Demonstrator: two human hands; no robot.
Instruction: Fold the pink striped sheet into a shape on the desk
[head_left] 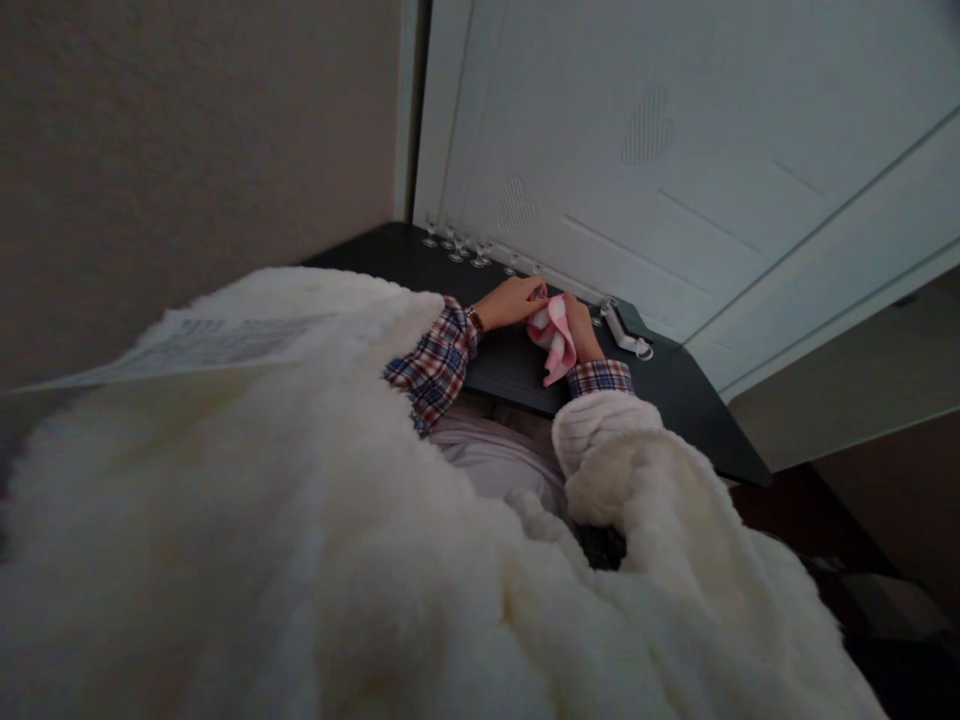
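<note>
My left hand (511, 302) is closed in a pinch over the black table (499, 365), close to my right hand. What its fingertips hold is too small and dim to make out. My right hand (583, 328) grips a pink and white cloth (553, 335), bunched at the top with a loose corner hanging toward the table's near edge. The cloth reaches up to the left fingertips. Beyond the hands, several small clear stemmed glasses (478, 256) stand in a row along the back of the table.
A white object with a ring (621, 328) lies right of my right hand, beside a dark flat item (634, 318). White panels with heart patterns (570, 130) rise behind the table. A wall (202, 130) stands at left. Fluffy white clothing (360, 560) fills the foreground.
</note>
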